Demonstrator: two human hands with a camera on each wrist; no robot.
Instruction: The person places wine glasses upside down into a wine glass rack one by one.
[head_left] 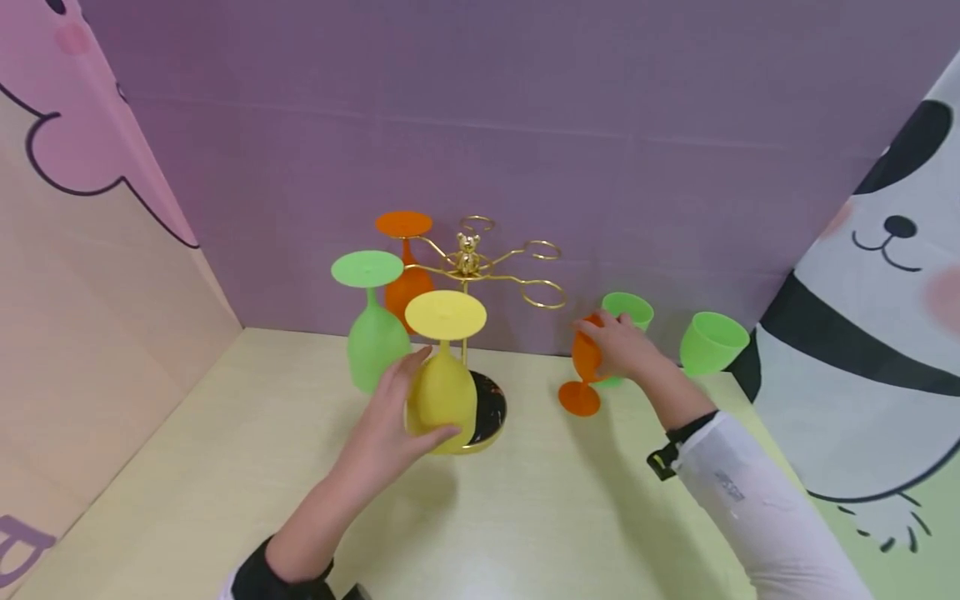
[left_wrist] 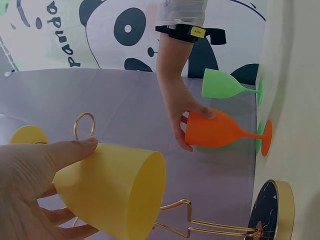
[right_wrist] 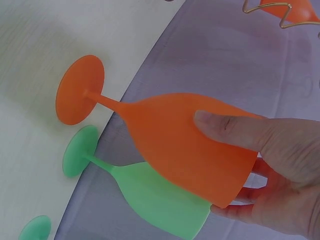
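My left hand [head_left: 390, 421] holds the bowl of a yellow goblet [head_left: 444, 392], thumb on one side and fingers on the other. The goblet hangs upside down at the front of a gold rack [head_left: 465, 333]; up close, its open mouth shows in the left wrist view. Over to the right, my right hand [head_left: 622, 346] grips an upright orange goblet [right_wrist: 190, 142] by its bowl near the rim. I cannot tell whether its foot [head_left: 579, 398] touches the table. Just behind it stands a green goblet [right_wrist: 160, 200], partly hidden by the hand.
A green goblet [head_left: 375, 342] and an orange goblet [head_left: 408, 287] hang upside down on the rack's left side. Gold rings [head_left: 543, 295] reach out to the right. Another green goblet [head_left: 712, 343] stands at the far right. A purple wall [head_left: 487, 150] backs the pale table [head_left: 225, 467].
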